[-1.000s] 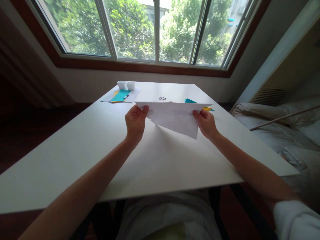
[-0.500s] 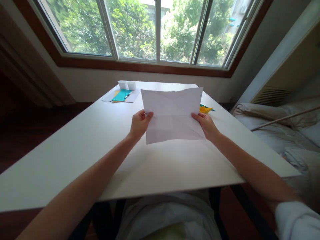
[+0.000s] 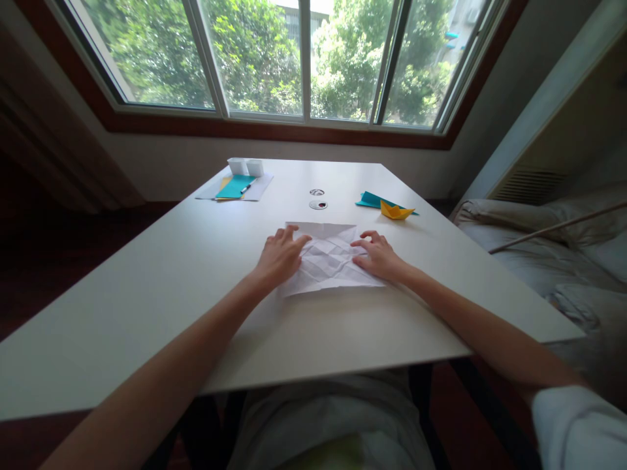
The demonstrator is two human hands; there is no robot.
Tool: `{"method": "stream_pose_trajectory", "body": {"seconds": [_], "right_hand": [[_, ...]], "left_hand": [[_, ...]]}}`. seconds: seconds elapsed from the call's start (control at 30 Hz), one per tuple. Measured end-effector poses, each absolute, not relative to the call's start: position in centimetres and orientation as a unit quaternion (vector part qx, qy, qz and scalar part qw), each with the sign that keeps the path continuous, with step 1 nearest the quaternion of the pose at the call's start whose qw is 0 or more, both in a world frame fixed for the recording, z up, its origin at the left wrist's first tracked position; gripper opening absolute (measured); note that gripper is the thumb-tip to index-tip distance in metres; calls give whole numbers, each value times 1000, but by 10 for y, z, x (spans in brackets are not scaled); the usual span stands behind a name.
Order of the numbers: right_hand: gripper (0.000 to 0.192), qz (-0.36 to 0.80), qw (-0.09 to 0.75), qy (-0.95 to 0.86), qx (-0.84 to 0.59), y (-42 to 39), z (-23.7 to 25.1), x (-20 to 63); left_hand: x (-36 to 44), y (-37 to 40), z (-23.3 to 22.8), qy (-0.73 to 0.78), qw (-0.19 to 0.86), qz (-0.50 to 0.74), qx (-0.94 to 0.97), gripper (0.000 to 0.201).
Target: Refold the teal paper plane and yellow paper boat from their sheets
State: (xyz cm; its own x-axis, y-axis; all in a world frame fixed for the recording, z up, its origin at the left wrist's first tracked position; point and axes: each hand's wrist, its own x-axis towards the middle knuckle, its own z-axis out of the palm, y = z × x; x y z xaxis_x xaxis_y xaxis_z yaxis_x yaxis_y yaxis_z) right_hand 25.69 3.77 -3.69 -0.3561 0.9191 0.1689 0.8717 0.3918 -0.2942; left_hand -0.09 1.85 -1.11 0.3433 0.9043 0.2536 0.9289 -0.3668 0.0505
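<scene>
A creased sheet of white paper (image 3: pixel 329 260) lies on the white table in front of me, its fold lines crossing in the middle. My left hand (image 3: pixel 284 256) rests over the sheet's left side, fingers apart and holding nothing. On the right side of the paper is my right hand (image 3: pixel 376 254), also open, its fingers spread and curved toward the middle. Beyond the right hand sit a yellow paper boat (image 3: pixel 396 211) and a folded teal paper (image 3: pixel 375 198), which looks like a paper plane.
At the table's far left, a teal sheet (image 3: pixel 236 187), a pen (image 3: pixel 248 185) and white and yellow papers lie near two small white containers (image 3: pixel 255 168). Two round discs (image 3: pixel 318 205) are in the tabletop (image 3: pixel 171 294) beyond the sheet. Behind stands a window (image 3: pixel 259 59).
The white paper, held up by both hands before, now lies on the table. Both hands have released its edges and opened over it. The boat and teal paper have come into full view.
</scene>
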Motion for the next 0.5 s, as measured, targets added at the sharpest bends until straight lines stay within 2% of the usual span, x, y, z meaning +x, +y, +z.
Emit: {"method": "stream_pose_trajectory", "body": {"seconds": [0.13, 0.33, 0.5], "right_hand": [[54, 95, 88, -873, -469, 36, -36, 254], [96, 154, 24, -884, -440, 32, -31, 256], [112, 183, -10, -892, -414, 27, -27, 265]], "left_hand": [[8, 12, -14, -497, -2, -58, -866, 39], [15, 3, -19, -510, -104, 23, -854, 99], [16, 1, -16, -507, -164, 56, -845, 110]]}}
